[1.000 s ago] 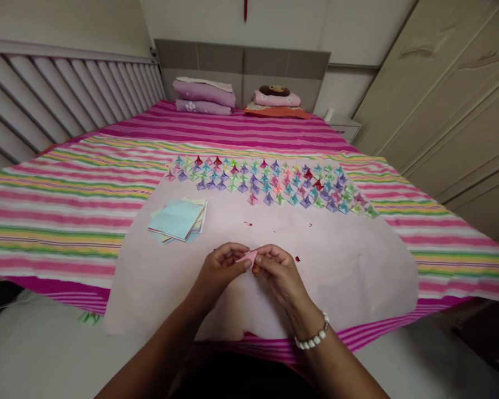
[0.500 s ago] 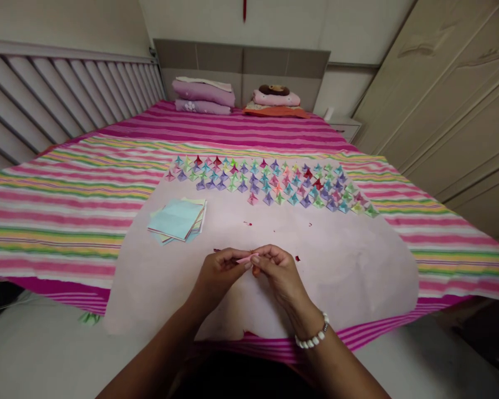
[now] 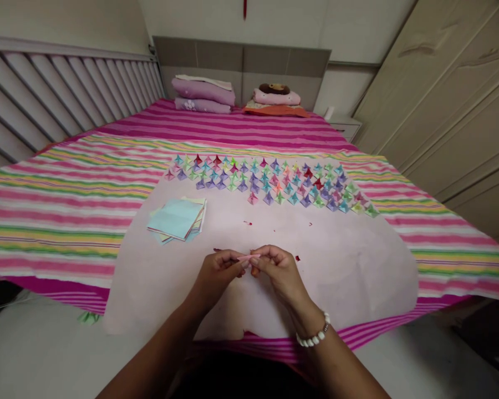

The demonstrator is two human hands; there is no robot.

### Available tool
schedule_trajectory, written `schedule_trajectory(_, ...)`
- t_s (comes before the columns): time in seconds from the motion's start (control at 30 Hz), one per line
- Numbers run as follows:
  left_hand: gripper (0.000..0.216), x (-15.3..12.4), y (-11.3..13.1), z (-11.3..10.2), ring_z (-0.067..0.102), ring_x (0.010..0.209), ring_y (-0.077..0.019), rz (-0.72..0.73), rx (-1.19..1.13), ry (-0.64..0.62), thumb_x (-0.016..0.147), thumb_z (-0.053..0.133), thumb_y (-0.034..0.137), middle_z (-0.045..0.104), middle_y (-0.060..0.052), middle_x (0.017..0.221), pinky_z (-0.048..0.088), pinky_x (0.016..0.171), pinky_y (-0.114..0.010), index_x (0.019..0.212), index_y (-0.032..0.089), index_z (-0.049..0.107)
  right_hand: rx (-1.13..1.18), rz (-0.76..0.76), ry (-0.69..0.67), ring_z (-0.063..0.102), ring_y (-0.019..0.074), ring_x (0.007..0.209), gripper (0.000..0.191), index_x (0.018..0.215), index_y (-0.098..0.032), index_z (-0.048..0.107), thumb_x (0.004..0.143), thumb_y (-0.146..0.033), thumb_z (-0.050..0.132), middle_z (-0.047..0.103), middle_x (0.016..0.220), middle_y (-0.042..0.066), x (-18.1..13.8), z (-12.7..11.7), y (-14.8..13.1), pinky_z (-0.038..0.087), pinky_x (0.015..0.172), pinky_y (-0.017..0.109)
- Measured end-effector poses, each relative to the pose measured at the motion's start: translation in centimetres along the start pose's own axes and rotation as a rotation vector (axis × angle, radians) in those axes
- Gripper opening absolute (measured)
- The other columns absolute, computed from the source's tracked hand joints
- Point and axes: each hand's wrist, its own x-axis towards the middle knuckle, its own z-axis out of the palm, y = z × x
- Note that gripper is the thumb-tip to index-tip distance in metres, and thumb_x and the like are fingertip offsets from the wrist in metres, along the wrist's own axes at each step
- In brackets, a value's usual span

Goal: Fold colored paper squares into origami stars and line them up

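A small folded piece of pink paper [image 3: 248, 256] is pinched between my two hands, above the pale sheet [image 3: 316, 249] on the bed. My left hand [image 3: 220, 271] grips its left end with thumb and fingers. At its right end, my right hand [image 3: 276, 270] holds it between thumb and forefinger; a white bead bracelet circles that wrist. The fingers cover much of the paper, so its folds are mostly hidden. Beyond the hands stand rows of small folded paper shapes [image 3: 268, 198] in many colours.
A stack of square coloured papers [image 3: 175, 218] lies to the left on the sheet. Small dark red scraps [image 3: 298, 259] are scattered near my hands. A striped bedspread [image 3: 58, 221] surrounds the sheet. Folded bedding [image 3: 203, 93] sits by the headboard [image 3: 216, 58]. A green paper shape [image 3: 88, 317] is at lower left.
The pink paper has tilted to lie more level and now looks like a narrow strip. My fingertips have shifted slightly on it; the things around have stayed put.
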Motion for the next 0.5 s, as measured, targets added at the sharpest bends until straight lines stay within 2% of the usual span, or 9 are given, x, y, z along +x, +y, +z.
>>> schedule_trajectory(0.27,0.018,-0.03,0.18,-0.13,0.052,0.056,-0.0106,-0.003,0.063,-0.042,0.066,0.077,0.031,0.063,0.0,0.058,0.042,0.056,-0.023,0.062,0.016,0.07,0.021,0.029,-0.045,0.054,0.0105,0.049,0.014,0.069,-0.018,0.067,0.068,-0.028,0.077,0.066,0.059,-0.001,-0.14,0.25,-0.32,0.042,0.052,0.024)
schedule_trajectory(0.5,0.022,0.43,-0.59,-0.05,0.051,0.058,-0.011,-0.032,-0.002,-0.017,0.072,0.072,0.036,0.061,-0.001,0.058,0.04,0.059,-0.024,0.065,0.016,0.071,0.123,0.025,-0.039,0.053,0.0102,0.05,0.012,0.067,-0.018,0.067,0.073,-0.027,0.072,0.066,0.06,-0.001,0.26,0.45,0.16,0.042,0.057,0.025)
